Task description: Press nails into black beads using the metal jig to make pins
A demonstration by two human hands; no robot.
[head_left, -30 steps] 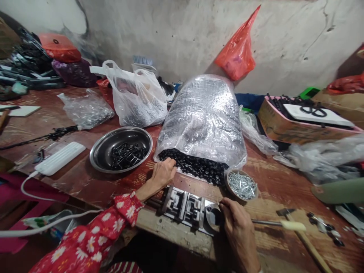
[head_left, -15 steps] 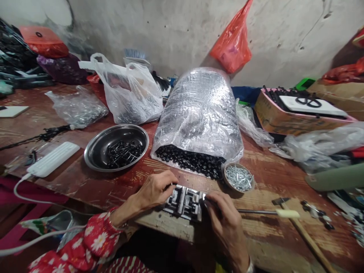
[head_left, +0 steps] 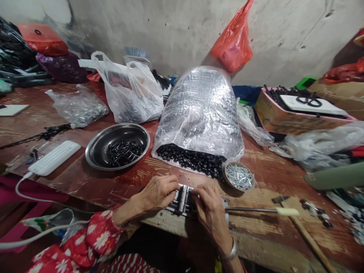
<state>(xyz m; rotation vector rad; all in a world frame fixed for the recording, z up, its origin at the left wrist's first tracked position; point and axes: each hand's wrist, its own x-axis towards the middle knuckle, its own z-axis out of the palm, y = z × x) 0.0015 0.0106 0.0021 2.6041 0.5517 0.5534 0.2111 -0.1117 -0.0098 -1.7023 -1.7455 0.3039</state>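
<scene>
A metal jig point(head_left: 182, 200) with slotted dark recesses lies at the front edge of the bench. Over its left end, my left hand point(head_left: 162, 191) has thumb and fingers drawn together; whatever is between them is too small to tell. My right hand point(head_left: 211, 206) reaches across the jig's right half, fingers bent and pinched down onto it, hiding most of that side. What they hold cannot be made out. Just behind the jig, small black round parts point(head_left: 190, 161) spill from the mouth of a translucent woven sack point(head_left: 199, 110).
A bowl of nails point(head_left: 239, 176) stands right of the sack. At left, a steel basin point(head_left: 93, 161) contains black-headed pins. Right of the jig lie a pale-handled rod point(head_left: 286, 211) and a hammer point(head_left: 308, 239). A white power strip point(head_left: 55, 157) is at far left.
My right hand has moved left from the jig's right end to over its right half. The left hand has shifted slightly right, its fingers closer together.
</scene>
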